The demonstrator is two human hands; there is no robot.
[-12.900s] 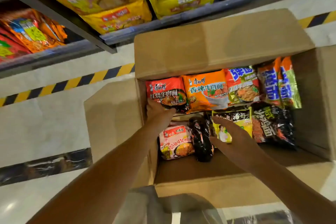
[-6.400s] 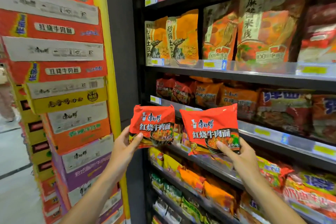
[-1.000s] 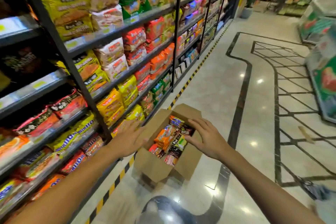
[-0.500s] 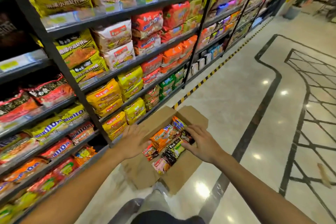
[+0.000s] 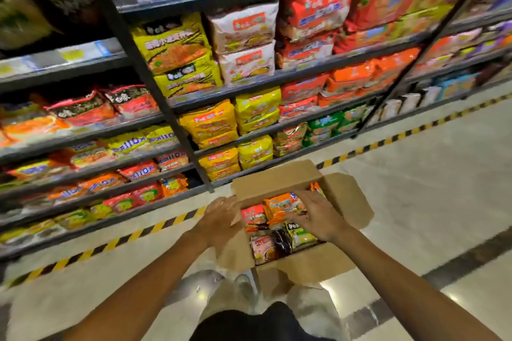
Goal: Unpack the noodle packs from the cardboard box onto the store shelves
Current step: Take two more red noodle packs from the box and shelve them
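Note:
An open cardboard box sits on the floor in front of the shelves, flaps spread. Inside lie several noodle packs: an orange pack, a red pack, a pink pack, a black pack and a green-yellow pack. My right hand is spread inside the box over the packs, fingers touching the orange one. My left hand hovers with fingers apart at the box's left wall, holding nothing.
Dark metal shelves full of yellow, white, red and orange noodle packs run along the left and back. A yellow-black striped line marks the floor at the shelf base. Polished pale floor stretches to the right. My knees are below the box.
The view has swung down and closer to the box. Both hands have dropped toward it, the right reaching into the packs, the left coming to the left wall.

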